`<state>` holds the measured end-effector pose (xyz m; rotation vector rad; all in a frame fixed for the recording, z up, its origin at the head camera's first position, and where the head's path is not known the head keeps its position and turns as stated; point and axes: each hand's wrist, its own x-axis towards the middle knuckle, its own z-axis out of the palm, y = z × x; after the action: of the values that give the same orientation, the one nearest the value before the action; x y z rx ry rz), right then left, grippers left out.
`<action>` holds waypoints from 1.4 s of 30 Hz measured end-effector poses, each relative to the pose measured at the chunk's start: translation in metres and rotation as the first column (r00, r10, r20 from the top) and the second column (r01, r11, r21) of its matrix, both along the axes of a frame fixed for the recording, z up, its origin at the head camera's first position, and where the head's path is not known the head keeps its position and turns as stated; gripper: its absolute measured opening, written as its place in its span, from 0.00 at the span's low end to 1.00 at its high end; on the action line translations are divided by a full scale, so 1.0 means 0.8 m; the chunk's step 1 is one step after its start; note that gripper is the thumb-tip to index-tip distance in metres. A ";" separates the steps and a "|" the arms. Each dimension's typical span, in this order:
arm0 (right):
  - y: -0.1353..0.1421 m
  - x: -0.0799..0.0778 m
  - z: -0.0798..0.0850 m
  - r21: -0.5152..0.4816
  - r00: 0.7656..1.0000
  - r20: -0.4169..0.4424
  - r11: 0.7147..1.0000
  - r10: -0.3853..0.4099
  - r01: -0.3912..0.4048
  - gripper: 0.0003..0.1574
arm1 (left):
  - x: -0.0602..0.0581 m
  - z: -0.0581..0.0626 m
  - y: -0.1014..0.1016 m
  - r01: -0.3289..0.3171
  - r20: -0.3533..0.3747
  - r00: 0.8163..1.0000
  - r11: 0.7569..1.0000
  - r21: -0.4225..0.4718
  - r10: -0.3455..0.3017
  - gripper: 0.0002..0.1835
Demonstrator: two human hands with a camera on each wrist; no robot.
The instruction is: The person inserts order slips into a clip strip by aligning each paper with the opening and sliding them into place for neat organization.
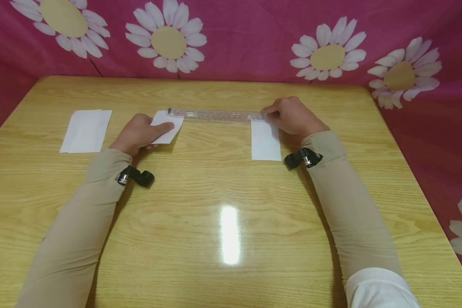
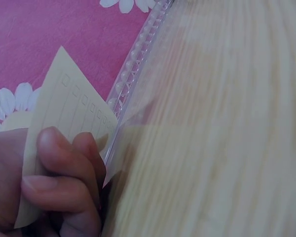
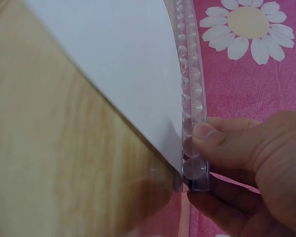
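My left hand (image 1: 142,130) pinches a white paper slip (image 1: 169,133), thumb on its front. In the left wrist view, the slip (image 2: 64,103) shows printed lines and a row of small boxes. Its upper edge meets the left end of a clear plastic strip (image 1: 219,114) with rounded, bead-like shapes along it. The right hand (image 1: 294,115) holds the strip's other end, thumb on the beaded side in the right wrist view. Under that end is a second white slip (image 1: 266,141), its top edge right at the strip.
A small stack of white slips (image 1: 86,130) lies to the left on the wooden table (image 1: 215,184). Behind the table hangs a magenta cloth (image 1: 246,38) with daisies. Dark wrist devices (image 1: 138,176) sit on both sleeves.
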<state>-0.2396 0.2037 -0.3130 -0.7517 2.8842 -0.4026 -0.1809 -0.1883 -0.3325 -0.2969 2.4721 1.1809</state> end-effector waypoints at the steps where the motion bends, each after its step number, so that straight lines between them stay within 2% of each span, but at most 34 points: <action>1: 0.000 0.000 0.000 0.002 1.000 -0.004 1.000 0.002 -0.002 0.20 | 0.000 0.000 0.001 0.003 -0.003 1.000 1.000 0.003 -0.003 0.33; 15: 0.004 -0.001 -0.003 -0.013 0.999 -0.024 0.999 0.035 -0.035 0.19 | -0.001 0.003 0.010 0.031 -0.023 0.999 0.999 0.018 -0.031 0.26; 33: 0.004 -0.001 -0.002 -0.019 0.999 -0.008 0.999 0.033 -0.033 0.20 | -0.001 0.005 0.019 0.045 -0.016 0.999 0.999 -0.011 -0.045 0.26; 42: 0.002 0.000 -0.001 -0.023 0.999 0.022 0.999 0.026 -0.026 0.20 | -0.005 0.003 0.028 0.045 -0.001 0.999 0.999 -0.012 -0.045 0.27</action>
<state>-0.2395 0.2057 -0.3134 -0.7826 2.8508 -0.4380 -0.1850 -0.1658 -0.3305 -0.2429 2.4740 1.1490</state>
